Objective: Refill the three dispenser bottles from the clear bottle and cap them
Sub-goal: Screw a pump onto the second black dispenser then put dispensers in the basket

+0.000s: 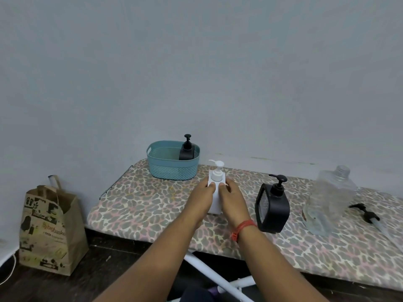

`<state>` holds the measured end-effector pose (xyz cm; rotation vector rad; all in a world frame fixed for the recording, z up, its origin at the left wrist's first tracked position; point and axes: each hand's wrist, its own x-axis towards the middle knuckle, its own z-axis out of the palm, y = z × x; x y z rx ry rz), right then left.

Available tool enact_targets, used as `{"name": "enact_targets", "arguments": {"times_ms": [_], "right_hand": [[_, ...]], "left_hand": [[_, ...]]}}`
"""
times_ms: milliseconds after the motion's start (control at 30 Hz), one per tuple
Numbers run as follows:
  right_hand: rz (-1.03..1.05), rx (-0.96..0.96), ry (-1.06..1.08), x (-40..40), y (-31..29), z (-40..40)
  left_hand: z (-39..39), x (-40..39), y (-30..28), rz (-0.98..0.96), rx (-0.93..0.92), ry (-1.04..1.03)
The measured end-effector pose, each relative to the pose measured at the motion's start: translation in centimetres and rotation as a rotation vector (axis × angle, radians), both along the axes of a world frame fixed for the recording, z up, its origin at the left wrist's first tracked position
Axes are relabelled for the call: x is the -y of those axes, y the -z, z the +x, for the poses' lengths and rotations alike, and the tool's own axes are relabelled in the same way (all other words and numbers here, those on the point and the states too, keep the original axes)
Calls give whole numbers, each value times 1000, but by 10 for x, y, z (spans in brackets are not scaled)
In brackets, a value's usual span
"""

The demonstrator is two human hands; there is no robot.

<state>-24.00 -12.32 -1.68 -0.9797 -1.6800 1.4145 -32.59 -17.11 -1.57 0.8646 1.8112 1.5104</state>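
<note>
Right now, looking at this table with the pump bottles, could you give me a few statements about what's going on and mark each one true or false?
1. Both hands hold the white dispenser bottle, the left hand and the right hand on either side of it. True.
2. The teal basket holds two black bottles. False: only one black dispenser bottle stands in it.
3. The clear bottle has its cap on. False: its threaded neck is open, and a loose black pump lies beside it.
4. A second black dispenser bottle stands on the patterned board, to the right of the white one. True.
5. A brown paper bag sits on the board. False: it stands on the floor, to the left.
</note>
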Motion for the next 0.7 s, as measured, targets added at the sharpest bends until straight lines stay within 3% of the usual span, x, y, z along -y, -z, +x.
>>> {"name": "enact_targets", "arguments": {"times_ms": [333,533,700], "right_hand": [[246,17,-198,17,-77,-94],[335,82,-243,-4,-113,-170],[300,108,-195,-25,-110,-210]], "left_hand": [[-95,25,-73,94,-261,-199],[-159,16,-114,120,-176,-253],[-193,-8,-115,96,-105,-235]]}}
